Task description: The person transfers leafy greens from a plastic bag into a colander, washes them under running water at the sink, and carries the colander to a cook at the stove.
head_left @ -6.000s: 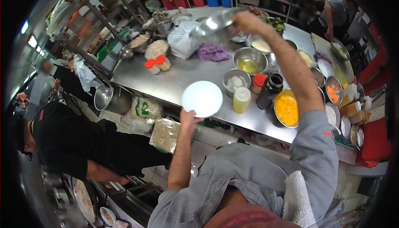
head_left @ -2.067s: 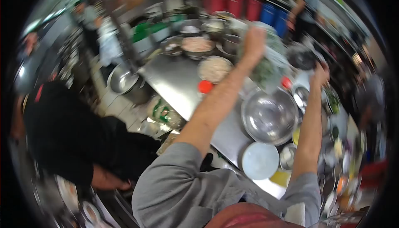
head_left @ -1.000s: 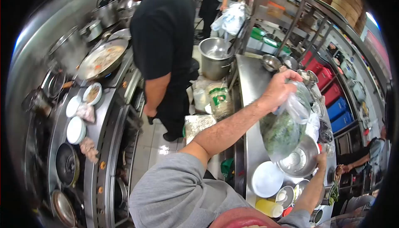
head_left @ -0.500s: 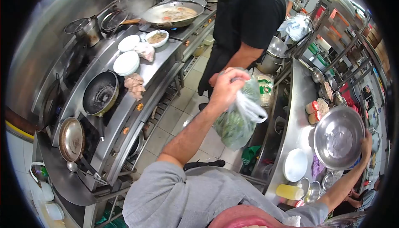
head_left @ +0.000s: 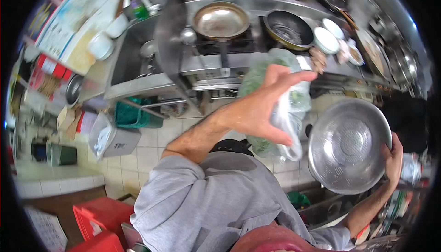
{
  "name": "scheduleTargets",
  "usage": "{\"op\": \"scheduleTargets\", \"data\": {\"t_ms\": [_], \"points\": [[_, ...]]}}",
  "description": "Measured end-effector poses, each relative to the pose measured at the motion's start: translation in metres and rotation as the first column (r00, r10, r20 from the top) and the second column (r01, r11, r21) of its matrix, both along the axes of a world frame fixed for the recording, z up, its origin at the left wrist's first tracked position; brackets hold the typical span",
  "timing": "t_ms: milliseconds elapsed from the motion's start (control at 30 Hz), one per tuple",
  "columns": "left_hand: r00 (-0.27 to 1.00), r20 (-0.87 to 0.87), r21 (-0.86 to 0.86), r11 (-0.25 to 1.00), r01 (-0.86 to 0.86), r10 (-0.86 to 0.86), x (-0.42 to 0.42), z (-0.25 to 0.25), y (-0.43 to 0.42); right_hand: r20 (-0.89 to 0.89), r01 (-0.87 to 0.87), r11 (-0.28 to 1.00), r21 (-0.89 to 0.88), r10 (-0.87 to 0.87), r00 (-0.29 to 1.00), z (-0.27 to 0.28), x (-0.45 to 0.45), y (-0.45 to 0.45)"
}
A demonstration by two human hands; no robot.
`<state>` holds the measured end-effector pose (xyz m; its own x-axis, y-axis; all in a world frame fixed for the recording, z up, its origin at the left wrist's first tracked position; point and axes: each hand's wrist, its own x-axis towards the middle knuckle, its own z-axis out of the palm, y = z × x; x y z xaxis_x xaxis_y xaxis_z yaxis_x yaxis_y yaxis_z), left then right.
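Observation:
My left hand is in front of my body, thumb and one finger spread. A clear plastic bag of leafy greens hangs from it; the fingers that carry the bag are partly hidden. At the right, my right hand grips the rim of a metal colander. The perforated bowl is tilted toward me and holds nothing. Beyond the bag, a black frying pan and a steel frying pan rest on the stove.
White bowls and a pale, meat-like piece lie along the stove front. A sink stands left of the stove, with a grey bin and a green bin below. Dark clothing of another person shows at the right.
My view has swung left toward the stove and sink. The colander has come away from the right-hand counter in my right hand. The bag of greens still hangs from my left hand.

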<state>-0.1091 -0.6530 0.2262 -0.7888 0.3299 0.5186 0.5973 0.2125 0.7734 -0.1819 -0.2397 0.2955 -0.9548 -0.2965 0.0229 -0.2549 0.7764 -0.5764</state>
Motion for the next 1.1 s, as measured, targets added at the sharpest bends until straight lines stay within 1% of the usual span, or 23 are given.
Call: {"op": "scheduleTargets", "data": {"t_ms": [33, 67, 100, 133, 167, 233, 267, 300, 333, 367, 433, 500, 600, 700, 767, 833, 867, 900, 967, 1000, 1033, 1067, 1100], "points": [[0.994, -0.007, -0.062, 0.992, -0.106, 0.106, 0.021, 0.004, -0.022, 0.036, -0.064, 0.998, 0.010, 0.063, 0.997, 0.000, -0.007, -0.029], [0.965, 0.082, -0.101, 0.965, -0.241, 0.250, 0.044, 0.009, -0.042, 0.006, -0.130, 0.991, -0.033, 0.130, 0.991, -0.007, -0.013, -0.058], [0.917, 0.055, -0.063, 0.918, -0.391, 0.395, 0.058, 0.007, -0.064, -0.025, -0.173, 0.977, -0.127, 0.171, 0.985, -0.018, -0.015, -0.090], [0.866, 0.087, 0.054, 0.866, -0.497, 0.492, 0.073, 0.003, -0.088, -0.062, -0.233, 0.962, -0.145, 0.226, 0.972, -0.025, -0.015, -0.123], [0.836, 0.059, 0.130, 0.826, -0.548, 0.546, 0.090, 0.004, -0.114, -0.042, -0.245, 0.959, -0.142, 0.242, 0.969, -0.030, -0.011, -0.159], [0.750, 0.082, 0.339, 0.689, -0.641, 0.657, 0.131, 0.013, -0.159, -0.073, -0.362, 0.889, -0.281, 0.356, 0.931, -0.049, 0.001, -0.230], [0.624, 0.001, 0.309, 0.593, -0.744, 0.782, 0.149, 0.016, -0.184, -0.221, -0.445, 0.856, -0.262, 0.396, 0.891, -0.063, 0.007, -0.268], [0.518, -0.030, 0.329, 0.498, -0.803, 0.855, 0.164, 0.020, -0.207, -0.184, -0.479, 0.859, -0.183, 0.448, 0.875, -0.057, 0.023, -0.312], [0.430, -0.099, 0.352, 0.436, -0.828, 0.897, 0.177, 0.024, -0.231, -0.211, -0.520, 0.838, -0.167, 0.485, 0.849, -0.069, 0.029, -0.352], [0.297, -0.158, 0.345, 0.334, -0.877, 0.942, 0.188, 0.027, -0.256, -0.206, -0.539, 0.798, -0.269, 0.499, 0.842, -0.079, 0.042, -0.396], [0.118, -0.102, 0.342, 0.146, -0.928, 0.988, 0.206, 0.031, -0.305, -0.142, -0.599, 0.726, -0.339, 0.590, 0.795, -0.099, 0.054, -0.484], [-0.148, -0.271, 0.204, -0.093, -0.975, 0.951, 0.221, 0.019, -0.374, -0.128, -0.620, 0.709, -0.335, 0.618, 0.776, -0.137, 0.057, -0.576], [-0.293, -0.298, 0.157, -0.256, -0.954, 0.908, 0.242, 0.007, -0.463, -0.092, -0.629, 0.680, -0.376, 0.648, 0.756, -0.181, 0.073, -0.709], [-0.309, -0.188, 0.231, -0.264, -0.936, 0.932, 0.268, -0.014, -0.565, 0.021, -0.567, 0.705, -0.425, 0.634, 0.773, -0.203, 0.097, -0.814], [-0.280, -0.088, 0.218, -0.256, -0.942, 0.956, 0.275, -0.023, -0.611, 0.074, -0.521, 0.718, -0.461, 0.616, 0.784, -0.220, 0.109, -0.874], [-0.227, 0.036, 0.305, -0.227, -0.925, 0.973, 0.277, -0.036, -0.654, 0.122, -0.415, 0.715, -0.562, 0.568, 0.814, -0.253, 0.119, -0.932], [-0.220, 0.095, 0.317, -0.239, -0.918, 0.971, 0.275, -0.035, -0.663, 0.193, -0.376, 0.701, -0.606, 0.588, 0.786, -0.268, 0.121, -0.960], [-0.209, 0.155, 0.326, -0.250, -0.912, 0.966, 0.271, -0.035, -0.670, 0.353, -0.262, 0.667, -0.697, 0.638, 0.684, -0.266, 0.128, -0.977], [-0.215, 0.246, 0.306, -0.287, -0.908, 0.945, 0.265, -0.038, -0.686, 0.489, -0.165, 0.695, -0.700, 0.634, 0.599, -0.261, 0.134, -1.003], [-0.218, 0.262, 0.307, -0.295, -0.905, 0.940, 0.263, -0.044, -0.698, 0.200, -0.313, 0.655, -0.687, 0.585, 0.786, -0.268, 0.131, -1.021], [-0.218, 0.276, 0.308, -0.302, -0.902, 0.936, 0.260, -0.052, -0.714, -0.128, -0.451, 0.634, -0.629, 0.487, 0.864, -0.249, 0.136, -1.030], [-0.199, 0.324, 0.270, -0.293, -0.917, 0.925, 0.259, -0.059, -0.729, -0.258, -0.472, 0.548, -0.690, 0.424, 0.868, -0.231, 0.140, -1.029], [-0.206, 0.325, 0.269, -0.299, -0.915, 0.923, 0.255, -0.058, -0.736, -0.257, -0.476, 0.545, -0.690, 0.430, 0.865, -0.200, 0.151, -1.027]]}}
